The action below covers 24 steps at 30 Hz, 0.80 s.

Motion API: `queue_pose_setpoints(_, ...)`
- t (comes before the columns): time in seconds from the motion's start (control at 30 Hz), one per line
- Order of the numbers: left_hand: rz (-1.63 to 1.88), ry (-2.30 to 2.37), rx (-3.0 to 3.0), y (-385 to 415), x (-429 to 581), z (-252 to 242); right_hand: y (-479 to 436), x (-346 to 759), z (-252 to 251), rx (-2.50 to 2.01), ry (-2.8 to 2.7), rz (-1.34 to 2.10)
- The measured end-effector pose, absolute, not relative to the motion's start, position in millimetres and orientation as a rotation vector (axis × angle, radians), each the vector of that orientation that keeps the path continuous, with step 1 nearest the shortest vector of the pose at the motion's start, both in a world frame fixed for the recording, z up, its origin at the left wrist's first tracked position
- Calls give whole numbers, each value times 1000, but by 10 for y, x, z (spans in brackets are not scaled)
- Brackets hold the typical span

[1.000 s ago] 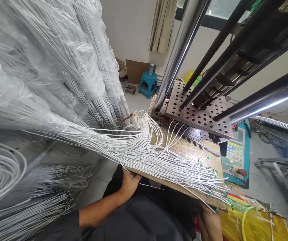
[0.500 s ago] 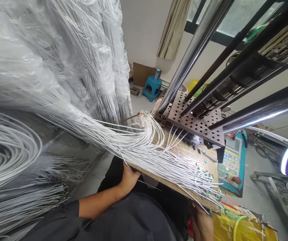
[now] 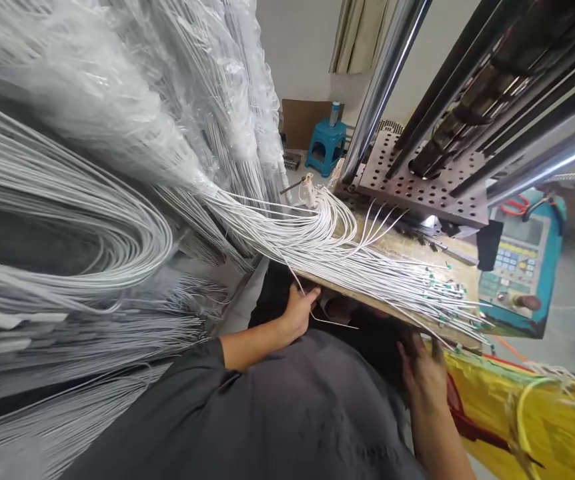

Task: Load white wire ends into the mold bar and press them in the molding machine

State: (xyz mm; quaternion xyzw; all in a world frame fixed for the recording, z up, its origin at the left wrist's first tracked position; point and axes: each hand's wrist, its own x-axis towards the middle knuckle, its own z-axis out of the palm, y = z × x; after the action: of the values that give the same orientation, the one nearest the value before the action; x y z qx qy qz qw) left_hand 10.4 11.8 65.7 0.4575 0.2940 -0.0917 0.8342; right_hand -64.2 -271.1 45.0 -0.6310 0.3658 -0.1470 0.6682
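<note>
A thick bundle of white cables runs from the plastic-wrapped hanks across the wooden bench, its green-tipped ends fanned out at the right. My left hand is closed around one white cable just below the bench's near edge; the cable's loose end sticks out to the right over my lap. Under the right part of that edge is my right hand, its fingers apart and pointing up toward the bench. Nothing shows in it.
A machine with a perforated metal plate and thick rods stands behind the bench. At the right are a teal control panel and a yellow bag. Large cable coils fill the left. A blue stool stands beyond.
The view has swung left and tilted down, so the bench and machine sit farther right and higher. More of my right hand and forearm shows. My left hand stays near the same cable.
</note>
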Motion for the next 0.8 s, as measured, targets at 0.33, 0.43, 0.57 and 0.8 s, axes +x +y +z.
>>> queue_pose_setpoints(0.33, -824, 141, 678, -342, 54, 1610, -2214, -842, 880, -1997, -115, 254)
queue_pose_setpoints(0.43, -940, 54, 873, -198, 172, 1772, -2835, -745, 1271, -2270, -136, -132)
queue_pose_setpoints(0.57, -1244, -342, 1361, -14, 336, 1967, -3625, -424, 1632, -2692, -390, -562)
queue_pose_setpoints(0.8, -387, -998, 2163, -1008, 1264, 2101, -3829, 14, 1505, -2526, -345, -784)
